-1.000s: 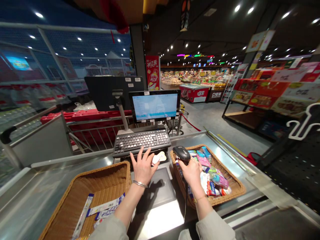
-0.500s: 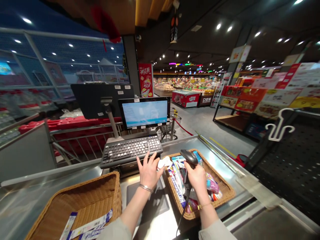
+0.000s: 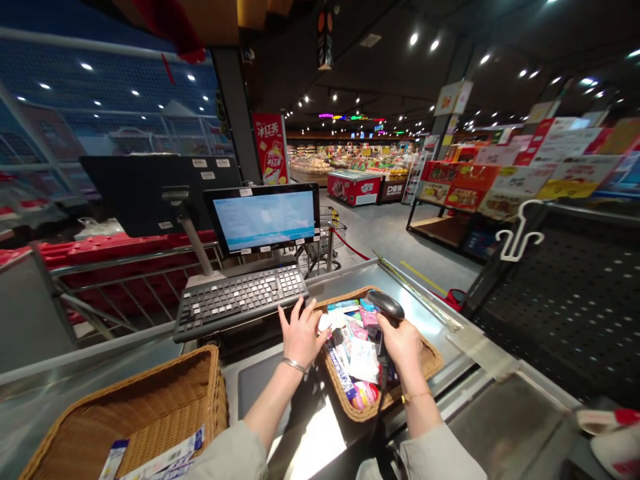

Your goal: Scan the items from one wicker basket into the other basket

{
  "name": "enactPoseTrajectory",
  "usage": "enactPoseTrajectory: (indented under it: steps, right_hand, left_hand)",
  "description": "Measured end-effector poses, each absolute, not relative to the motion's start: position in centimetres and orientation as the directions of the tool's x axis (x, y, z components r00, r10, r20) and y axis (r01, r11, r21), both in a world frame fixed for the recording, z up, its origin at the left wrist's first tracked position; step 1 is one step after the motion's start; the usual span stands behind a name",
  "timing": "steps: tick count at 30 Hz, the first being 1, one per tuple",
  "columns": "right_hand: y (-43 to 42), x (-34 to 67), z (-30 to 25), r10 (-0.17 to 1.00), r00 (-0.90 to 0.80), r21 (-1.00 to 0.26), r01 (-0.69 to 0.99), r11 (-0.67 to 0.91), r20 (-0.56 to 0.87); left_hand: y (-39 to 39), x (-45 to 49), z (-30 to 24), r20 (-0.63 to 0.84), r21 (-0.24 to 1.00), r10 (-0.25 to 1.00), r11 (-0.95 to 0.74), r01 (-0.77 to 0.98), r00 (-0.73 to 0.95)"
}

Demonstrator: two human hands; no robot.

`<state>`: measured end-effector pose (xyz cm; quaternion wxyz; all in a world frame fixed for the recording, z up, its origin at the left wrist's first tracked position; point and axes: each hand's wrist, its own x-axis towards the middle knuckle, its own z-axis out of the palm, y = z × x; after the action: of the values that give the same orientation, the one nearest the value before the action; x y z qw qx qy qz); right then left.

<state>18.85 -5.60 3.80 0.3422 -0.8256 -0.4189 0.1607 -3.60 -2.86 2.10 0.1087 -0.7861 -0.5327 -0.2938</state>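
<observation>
My right hand (image 3: 404,347) is closed around a black handheld barcode scanner (image 3: 385,304), held over the right wicker basket (image 3: 433,359). The scanner's cable hangs down toward me. Under it the basket holds a jumble of small packaged goods, among them a white-and-blue packet (image 3: 339,373), a pink pack (image 3: 369,316) and a pink-and-yellow item (image 3: 365,395). My left hand (image 3: 301,339) hovers by the basket's left rim with fingers spread. A white item (image 3: 326,323) shows beside its thumb and index finger; whether they touch it I cannot tell.
Beyond my left hand sit a black keyboard (image 3: 243,297) and a lit monitor (image 3: 267,220). At the lower left, another wicker basket (image 3: 165,393) contains long white-and-blue packets (image 3: 173,460). A white hook (image 3: 520,233) hangs on the black perforated panel at right.
My view has turned to the right. The scanner's head has tilted rightward in my right hand, and more of the basket's goods show. My left hand has shifted slightly toward the basket.
</observation>
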Motion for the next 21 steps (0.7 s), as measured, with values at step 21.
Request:
enactPoseTrajectory:
  steps: [21]
  right_hand:
    - [-4.5, 18.7, 3.4, 0.812, 0.583, -0.676, 0.606, -0.419, 0.02]
  left_hand:
    - [-3.1, -3.0, 2.5, 0.534, 0.154, 0.804, -0.396, 0.905, 0.261]
